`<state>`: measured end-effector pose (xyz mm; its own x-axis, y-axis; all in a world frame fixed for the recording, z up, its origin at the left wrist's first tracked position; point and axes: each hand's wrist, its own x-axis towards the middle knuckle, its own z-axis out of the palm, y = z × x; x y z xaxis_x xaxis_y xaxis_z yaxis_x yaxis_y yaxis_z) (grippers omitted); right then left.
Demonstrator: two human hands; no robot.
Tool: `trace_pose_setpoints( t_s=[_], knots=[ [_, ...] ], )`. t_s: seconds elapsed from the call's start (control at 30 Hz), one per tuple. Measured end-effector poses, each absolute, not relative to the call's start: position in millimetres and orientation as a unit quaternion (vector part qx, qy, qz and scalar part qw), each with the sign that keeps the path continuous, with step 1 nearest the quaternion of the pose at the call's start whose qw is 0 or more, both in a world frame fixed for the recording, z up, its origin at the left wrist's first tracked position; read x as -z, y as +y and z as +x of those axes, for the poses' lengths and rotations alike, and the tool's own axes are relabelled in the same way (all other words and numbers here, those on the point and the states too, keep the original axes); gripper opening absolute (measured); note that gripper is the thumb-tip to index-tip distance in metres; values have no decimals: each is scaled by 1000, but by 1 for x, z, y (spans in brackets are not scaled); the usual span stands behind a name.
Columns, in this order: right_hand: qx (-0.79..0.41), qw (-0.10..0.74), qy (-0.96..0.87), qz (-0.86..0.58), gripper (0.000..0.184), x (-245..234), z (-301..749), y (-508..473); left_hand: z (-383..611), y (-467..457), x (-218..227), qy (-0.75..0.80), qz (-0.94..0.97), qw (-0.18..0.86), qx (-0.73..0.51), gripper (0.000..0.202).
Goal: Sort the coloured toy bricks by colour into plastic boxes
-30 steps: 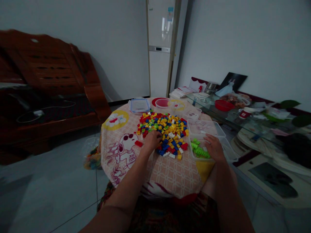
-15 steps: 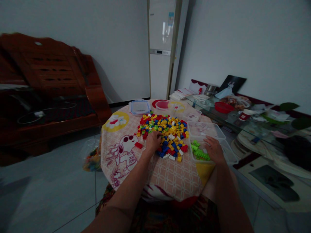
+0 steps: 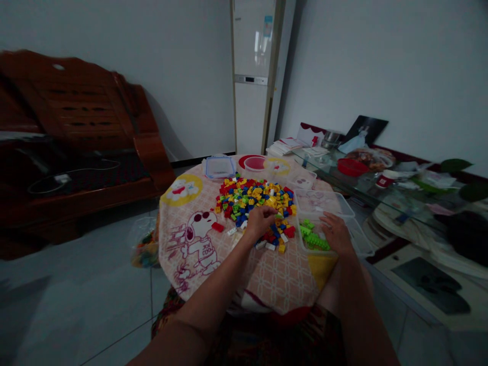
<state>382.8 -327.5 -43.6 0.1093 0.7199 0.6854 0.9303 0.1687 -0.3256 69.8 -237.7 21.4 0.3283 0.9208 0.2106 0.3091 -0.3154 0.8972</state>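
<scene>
A heap of small building bricks (image 3: 251, 195) in red, yellow, blue, green and white covers the middle of the round table. Over its front right part is my left hand (image 3: 261, 221), fingers pinched, with a small green brick (image 3: 279, 216) at the tips. My right hand (image 3: 336, 233) lies over a clear plastic box (image 3: 362, 239), fingers apart and slightly bent; whether they touch the box I cannot tell. Green bricks (image 3: 313, 239) lie in the box's left part, beside those fingers. A single red brick (image 3: 217, 227) sits left of the heap.
The patterned tablecloth (image 3: 263, 279) bears a blue-rimmed lid (image 3: 220, 167), a pink round tub (image 3: 254, 163) and another clear container (image 3: 324, 202) behind the box. A cluttered glass table (image 3: 366, 188) stands to the right. A bag of bricks (image 3: 145, 249) is on the floor at left.
My left hand has moved right across the heap, from its left front to its right front, with a green brick now at its fingertips. My right hand stays over the box.
</scene>
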Motion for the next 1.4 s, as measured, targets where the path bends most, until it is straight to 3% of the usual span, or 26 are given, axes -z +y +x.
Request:
trace_pose_setpoints(
  t_s=[0.2,0.47,0.83,1.03,1.17,1.4],
  knots=[
    [128,386,-654,-638,31,41,382,-329,117,-266,-19,347,746,445,-354,27],
    [128,388,-652,-638,33,41,381,-328,128,-275,-7,241,832,402,-298,38],
    [116,402,-650,-634,30,37,380,-329,46,-232,-36,453,783,281,-322,31],
    [105,389,-648,-646,27,37,381,-329,5,-212,-35,556,773,184,-243,29],
    [106,390,-646,-648,25,36,381,-329,0,-211,-25,570,788,147,-178,27],
    [97,389,-646,-649,27,36,381,-329,7,-211,-11,553,795,159,-191,25]
  ],
)
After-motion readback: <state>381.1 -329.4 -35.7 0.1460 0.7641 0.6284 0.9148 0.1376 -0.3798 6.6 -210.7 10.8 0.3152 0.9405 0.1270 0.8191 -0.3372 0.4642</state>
